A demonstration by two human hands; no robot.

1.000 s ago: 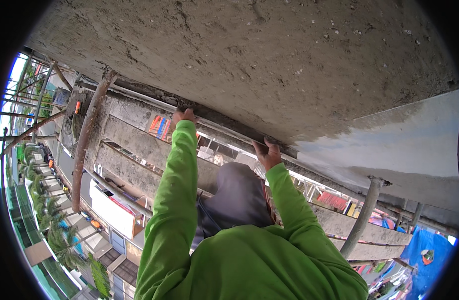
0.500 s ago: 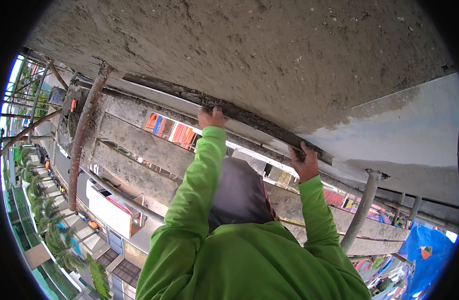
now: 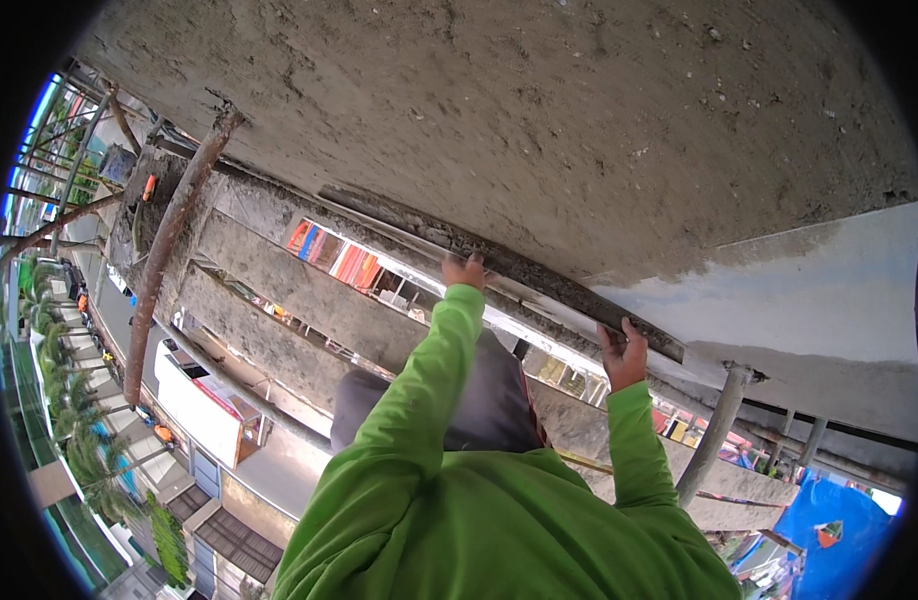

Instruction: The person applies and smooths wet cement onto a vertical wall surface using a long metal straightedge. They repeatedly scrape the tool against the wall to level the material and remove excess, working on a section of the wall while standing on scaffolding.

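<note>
A long, narrow straightedge coated with dark wet mortar lies along the lower part of a grey plastered wall. My left hand is closed on its lower edge near the middle. Close to the right end, my right hand grips the same bar, thumb and fingers around its edge. The undersides of both hands' grips are partly hidden. Fresh, rough plaster covers most of the wall above the bar. To the right, a smoother whitish patch borders the darker plaster.
Concrete-stained scaffold planks run under me, with gaps showing the ground far below. A rusty pole stands at left, a grey pole at right. A blue tarp hangs lower right; a dirty plank end carries an orange-handled tool.
Both hands and the straightedge have shifted right and slightly down in the picture, along the wall. The view has moved somewhat too. Both hands keep their hold.
</note>
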